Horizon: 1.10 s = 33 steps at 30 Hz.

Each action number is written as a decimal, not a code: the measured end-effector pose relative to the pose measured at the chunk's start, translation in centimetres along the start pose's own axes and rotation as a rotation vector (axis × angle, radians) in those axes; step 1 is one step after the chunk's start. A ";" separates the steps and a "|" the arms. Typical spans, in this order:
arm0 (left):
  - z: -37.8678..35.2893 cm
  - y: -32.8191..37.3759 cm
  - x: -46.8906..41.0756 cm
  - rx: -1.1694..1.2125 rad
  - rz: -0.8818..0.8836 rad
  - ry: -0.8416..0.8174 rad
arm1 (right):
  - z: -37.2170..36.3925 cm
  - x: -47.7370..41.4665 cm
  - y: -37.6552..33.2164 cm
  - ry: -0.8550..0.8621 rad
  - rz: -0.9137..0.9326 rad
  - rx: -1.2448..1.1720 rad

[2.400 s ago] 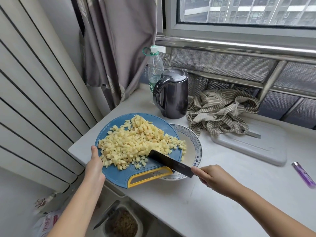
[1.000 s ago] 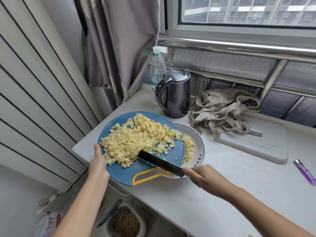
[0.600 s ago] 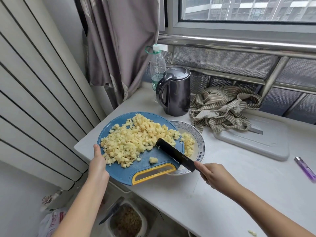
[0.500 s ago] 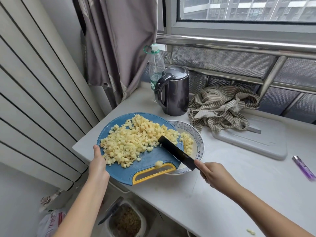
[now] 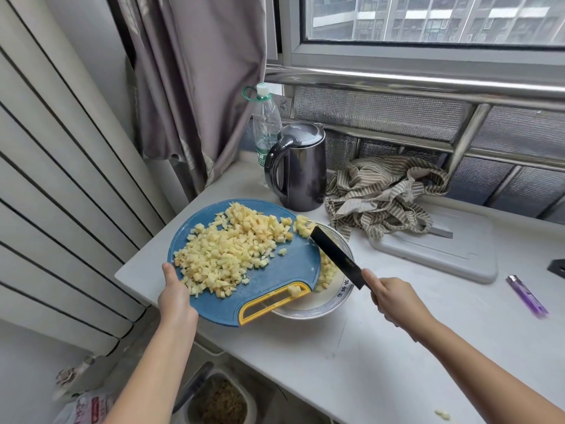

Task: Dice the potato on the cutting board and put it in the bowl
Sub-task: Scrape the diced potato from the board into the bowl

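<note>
We saw the white counter (image 5: 382, 347) carrying a round blue cutting board (image 5: 275, 280), its right edge lapped over a blue-rimmed bowl (image 5: 324, 304) and hiding the bowl's left side. Most of the diced potato (image 5: 232, 249) lay heaped on the board's left and far part; some cubes were already in the bowl, partly hidden behind the board's rim.

The left hand (image 5: 175, 296) gripped the board's near left edge, thumb on top and fingers out of sight beneath. The right hand (image 5: 394, 296) was clenched round the handle of a black knife (image 5: 334, 257), the handle swallowed by the fist. The blade slanted over the bowl, its tip among cubes at the board's far right edge. One cube (image 5: 295, 290) sat on the board's yellow handle.
</note>
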<state>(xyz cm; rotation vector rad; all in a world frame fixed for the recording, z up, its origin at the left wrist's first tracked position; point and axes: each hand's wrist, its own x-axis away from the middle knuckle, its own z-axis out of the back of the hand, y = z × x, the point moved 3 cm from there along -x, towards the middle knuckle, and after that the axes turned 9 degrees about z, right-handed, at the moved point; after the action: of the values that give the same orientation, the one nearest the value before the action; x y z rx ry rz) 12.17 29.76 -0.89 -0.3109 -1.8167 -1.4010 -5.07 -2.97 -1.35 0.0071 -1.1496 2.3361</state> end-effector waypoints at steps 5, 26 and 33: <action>0.3 1.0 -0.2 0.009 -0.038 0.010 | 0.8 0.9 -0.4 -0.073 0.028 -0.040; 0.4 0.8 -0.2 0.051 -0.077 0.029 | 3.5 3.1 0.0 -0.237 0.155 0.373; 0.5 1.1 -0.7 -0.009 -0.045 -0.002 | 3.9 2.7 -0.6 -0.131 0.059 0.046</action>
<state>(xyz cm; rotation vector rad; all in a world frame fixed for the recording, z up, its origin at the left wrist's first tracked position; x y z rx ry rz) 13.07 30.82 -0.68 -0.2778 -1.8295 -1.4400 -7.98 -4.30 2.23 0.1463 -1.1729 2.4445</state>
